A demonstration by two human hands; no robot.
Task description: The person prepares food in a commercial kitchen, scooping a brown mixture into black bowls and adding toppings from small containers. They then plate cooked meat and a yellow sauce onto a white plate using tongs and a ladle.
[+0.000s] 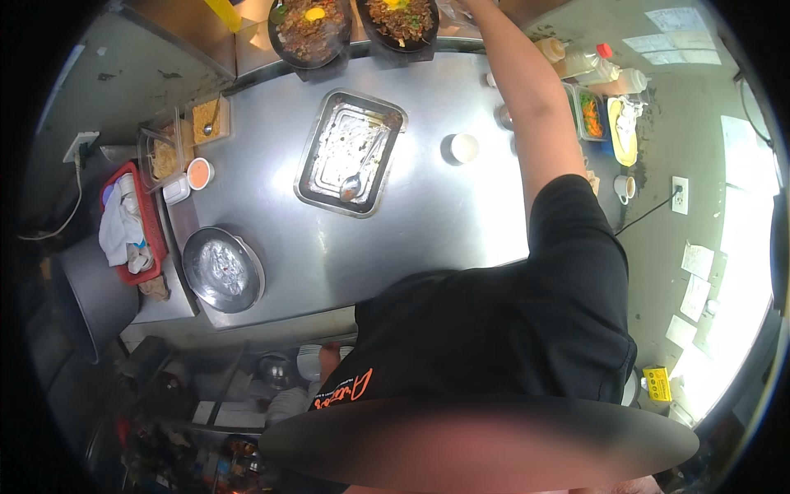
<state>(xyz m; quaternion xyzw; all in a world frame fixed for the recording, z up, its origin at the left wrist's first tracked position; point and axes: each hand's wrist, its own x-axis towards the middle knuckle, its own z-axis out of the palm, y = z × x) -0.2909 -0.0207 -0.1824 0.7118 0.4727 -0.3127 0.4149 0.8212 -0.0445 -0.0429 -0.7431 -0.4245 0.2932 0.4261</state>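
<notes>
My right arm stretches across the steel counter [278, 247] to the top edge, where only a little of my right hand [474, 4] shows. Beside it is some clear plastic [457, 13]; whether the fingers hold it is cut off from view. Next to that, two dark sizzling plates of chopped meat topped with egg yolk, a left one [308, 37] and a right one [401, 21], sit on the ledge. A bit of skin low on the left, seemingly my left hand [330, 358], shows by stacked white plates [308, 361], mostly hidden by my black shirt.
A metal tray [302, 179] with a spoon [350, 187] lies mid-counter, near a small white cup [464, 148]. At left are a round metal pan [191, 265], a red basket [154, 228] and food containers [163, 157]. Squeeze bottles [580, 62] line the right wall.
</notes>
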